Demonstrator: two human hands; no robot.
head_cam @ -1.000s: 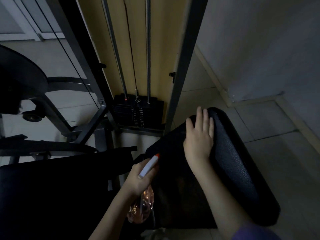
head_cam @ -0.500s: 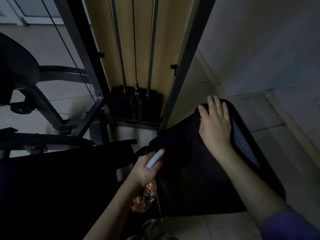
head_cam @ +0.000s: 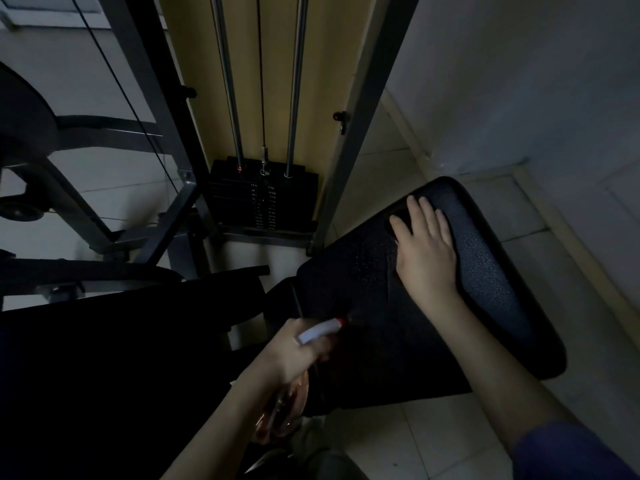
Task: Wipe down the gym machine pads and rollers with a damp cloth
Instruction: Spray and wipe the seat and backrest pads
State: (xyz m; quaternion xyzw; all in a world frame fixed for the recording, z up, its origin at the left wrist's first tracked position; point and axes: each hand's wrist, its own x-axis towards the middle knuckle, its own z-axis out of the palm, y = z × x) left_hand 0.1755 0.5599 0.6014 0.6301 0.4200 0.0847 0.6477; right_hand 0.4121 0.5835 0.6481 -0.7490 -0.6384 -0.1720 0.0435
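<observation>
On the far end of the black pad [head_cam: 485, 271], the fingers [head_cam: 427, 216] of the right hand [head_cam: 424, 251] lie straight and close together, pointing away from the person, with the thumb spread to the left. The palm presses flat on the pad's top face. A dark cloth [head_cam: 398, 216] seems to bunch under the thumb and palm, but in the dim light I cannot tell its edges from the pad. The forearm runs back over the pad's right half to a blue-purple sleeve [head_cam: 568, 452] at the lower right corner.

The left hand [head_cam: 291, 351] is just beside the pad's near left edge, its fingers curled round the neck of a spray bottle [head_cam: 320, 330]. The white spray head with its red tip points at the pad, and the clear orange body hangs below the fist.

The pad is tilted, its textured surface catching a little light on the right. Behind it stands the machine's grey frame [head_cam: 360, 133], with a black weight stack [head_cam: 263, 199] at its base, two guide rods [head_cam: 296, 81] and a thin cable [head_cam: 259, 71] rising from the stack. More dark padding fills the lower left. The floor [head_cam: 398, 441] is pale tile, and a light wall [head_cam: 519, 81] closes the right side.
</observation>
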